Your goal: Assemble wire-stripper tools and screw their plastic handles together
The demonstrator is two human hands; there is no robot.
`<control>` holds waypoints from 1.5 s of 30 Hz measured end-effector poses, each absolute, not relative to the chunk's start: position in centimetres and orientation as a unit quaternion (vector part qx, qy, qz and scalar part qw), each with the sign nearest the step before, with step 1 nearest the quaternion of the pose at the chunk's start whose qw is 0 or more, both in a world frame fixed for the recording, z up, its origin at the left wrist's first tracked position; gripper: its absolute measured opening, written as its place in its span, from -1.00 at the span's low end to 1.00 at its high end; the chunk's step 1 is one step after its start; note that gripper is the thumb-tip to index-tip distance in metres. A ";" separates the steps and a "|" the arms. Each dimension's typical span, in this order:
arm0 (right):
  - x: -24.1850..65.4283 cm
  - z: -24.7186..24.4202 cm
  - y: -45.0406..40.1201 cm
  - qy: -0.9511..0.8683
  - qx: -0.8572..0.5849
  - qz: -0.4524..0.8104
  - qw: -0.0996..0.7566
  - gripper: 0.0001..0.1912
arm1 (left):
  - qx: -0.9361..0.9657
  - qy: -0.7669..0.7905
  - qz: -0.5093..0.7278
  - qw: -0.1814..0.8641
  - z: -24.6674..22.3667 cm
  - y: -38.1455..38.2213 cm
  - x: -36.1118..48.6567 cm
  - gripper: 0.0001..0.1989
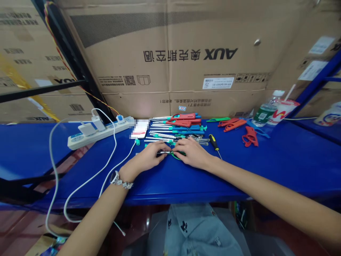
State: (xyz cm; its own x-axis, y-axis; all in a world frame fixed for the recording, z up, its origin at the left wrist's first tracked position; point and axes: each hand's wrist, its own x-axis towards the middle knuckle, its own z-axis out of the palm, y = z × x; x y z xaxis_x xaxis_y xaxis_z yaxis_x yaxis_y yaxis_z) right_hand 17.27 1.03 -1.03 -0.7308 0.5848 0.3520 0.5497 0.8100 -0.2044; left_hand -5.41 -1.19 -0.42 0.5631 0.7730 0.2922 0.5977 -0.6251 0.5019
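Observation:
My left hand (151, 155) pinches the metal tube of a long-necked lighter (165, 152) lying level just above the blue tabletop. On the same lighter, my right hand (191, 153) is closed round the other end, where a green part shows; most of that end is hidden by my fingers. Right behind both hands lies a row of long-necked lighters (183, 128) with silver tubes and blue, red and clear handles. A black and yellow screwdriver (214, 143) rests beside my right hand.
Loose red and orange handle shells (232, 124) lie to the right, near a water bottle (266, 110) and a paper cup (283, 111) with a straw. At left stand a power strip (99, 132) with chargers, white cables (89, 179) and a phone (140, 128). Cardboard boxes (170, 35) back the table.

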 end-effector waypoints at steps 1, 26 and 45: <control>17.3 -1.2 1.0 -0.929 -0.301 0.040 0.211 -0.83 | 0.864 0.398 0.252 0.179 -0.5 -1.1 -5.5 -0.77; 18.6 -2.1 1.3 -0.930 -0.270 0.050 0.246 -0.76 | 0.897 0.376 0.209 0.097 -1.1 -0.7 -5.5 -0.75; 19.6 0.8 3.1 -0.904 -0.352 0.075 0.230 -0.81 | 0.868 0.415 0.269 0.048 2.2 1.4 -4.3 -0.79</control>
State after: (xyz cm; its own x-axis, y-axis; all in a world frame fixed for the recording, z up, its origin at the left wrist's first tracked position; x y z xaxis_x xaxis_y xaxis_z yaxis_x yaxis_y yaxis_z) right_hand 19.60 3.10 0.82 -0.6469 0.6711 0.3620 0.6019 0.7409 -0.2979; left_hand -4.25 1.41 2.24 0.5106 0.7466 0.4265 0.6955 -0.6503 0.3058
